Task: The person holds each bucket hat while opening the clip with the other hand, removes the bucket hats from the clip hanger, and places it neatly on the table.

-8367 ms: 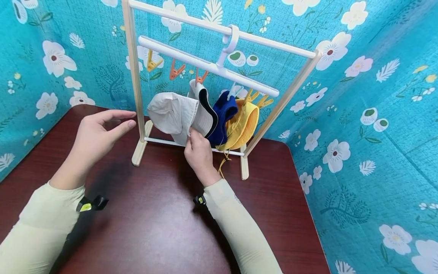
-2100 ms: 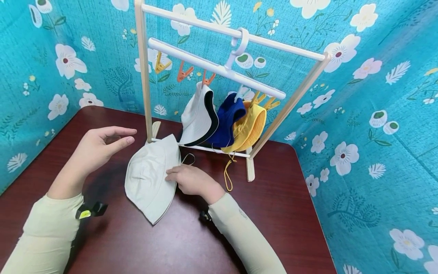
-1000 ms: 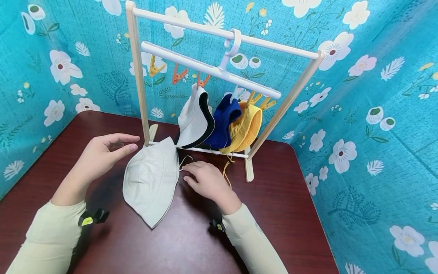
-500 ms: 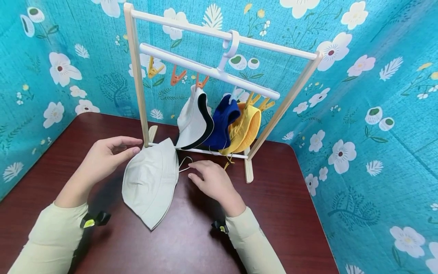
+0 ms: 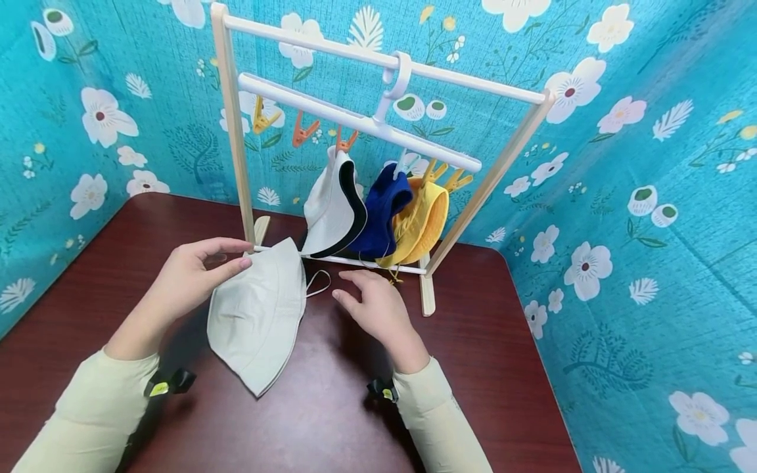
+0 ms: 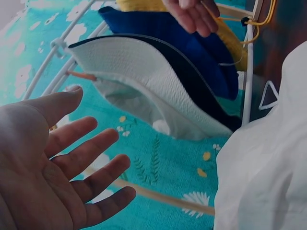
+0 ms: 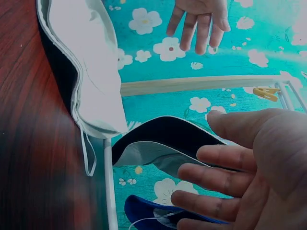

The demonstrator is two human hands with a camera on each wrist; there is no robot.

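A cream bucket hat [image 5: 254, 322] lies folded on its side on the table, its thin cord [image 5: 319, 282] looping out to the right. My left hand [image 5: 192, 276] hovers at the hat's upper left edge, fingers and thumb apart with nothing between them; the left wrist view shows its palm [image 6: 43, 177] bare. Right of the cord, my right hand [image 5: 378, 305] hangs over the table, fingers loosely bent and holding nothing. Behind, a white hat with black lining [image 5: 334, 210], a navy hat [image 5: 381, 217] and a yellow hat [image 5: 422, 223] hang from clips.
A wooden rack [image 5: 232, 131] with a white top bar carries a white hanger [image 5: 307, 102]. A yellow clip [image 5: 264, 116] and an orange clip [image 5: 303, 130] on its left hold nothing. Floral teal cloth [image 5: 639, 276] surrounds the dark red table [image 5: 473, 368].
Earlier my right hand gripped the cream hat up by the rack; the hat then came down onto the table. The right hand has let go and drawn right, while the left drifted slightly right.
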